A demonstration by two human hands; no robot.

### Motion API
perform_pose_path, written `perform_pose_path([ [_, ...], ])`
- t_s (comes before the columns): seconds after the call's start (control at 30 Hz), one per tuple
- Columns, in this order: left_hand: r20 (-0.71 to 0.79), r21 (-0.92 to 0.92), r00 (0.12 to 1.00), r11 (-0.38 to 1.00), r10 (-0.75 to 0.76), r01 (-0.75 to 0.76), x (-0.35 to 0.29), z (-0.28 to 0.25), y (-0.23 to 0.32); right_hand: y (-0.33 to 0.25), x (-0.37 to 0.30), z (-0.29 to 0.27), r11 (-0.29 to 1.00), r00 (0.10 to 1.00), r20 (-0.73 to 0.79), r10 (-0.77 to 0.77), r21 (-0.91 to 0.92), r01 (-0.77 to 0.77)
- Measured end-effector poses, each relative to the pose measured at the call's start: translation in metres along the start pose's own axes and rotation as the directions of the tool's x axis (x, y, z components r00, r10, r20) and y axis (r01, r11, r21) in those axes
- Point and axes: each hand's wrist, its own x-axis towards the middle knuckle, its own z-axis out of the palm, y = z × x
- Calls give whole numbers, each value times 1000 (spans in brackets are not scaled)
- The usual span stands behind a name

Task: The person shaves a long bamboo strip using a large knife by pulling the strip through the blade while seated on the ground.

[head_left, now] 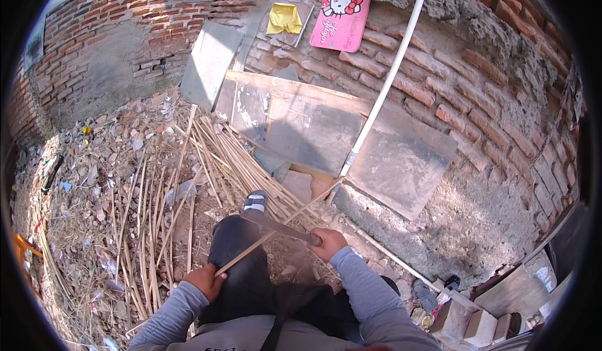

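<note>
My left hand is closed around the lower end of a long, thin bamboo strip, beside my left knee. From there the strip slants up and to the right, past the blade, toward the wall. In my right hand is the handle of a large knife, its broad dark blade pointing left across the strip. Blade and strip cross above my lap; whether the edge bites into the strip, I cannot tell. My left foot in a striped sandal shows just beyond the blade.
A pile of bamboo strips lies ahead, with several more strips scattered on the rubble at left. A white pipe leans on the brick wall near grey boards. Bricks sit at the lower right.
</note>
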Motion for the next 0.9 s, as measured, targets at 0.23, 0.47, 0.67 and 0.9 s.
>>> perform_pose_path([
  [0.23, 84, 1, 996, 1000, 15, -15, 1, 7, -16, 4, -19, 30, 982, 996, -92, -19, -187, 2],
  [0.47, 179, 26, 979, 995, 94, -101, 21, -3, -18, -62, -40, -7, 975, 997, -32, 75, -206, -80],
  [0.67, 257, 7, 945, 977, 202, -211, 39, -9, -15, -76, -66, -23, 929, 954, 147, 260, -307, -206],
  [0.9, 344, -34, 912, 973, 225, -228, 48, -12, -10, -69, -59, -26, 932, 951, 58, 304, -223, -285],
])
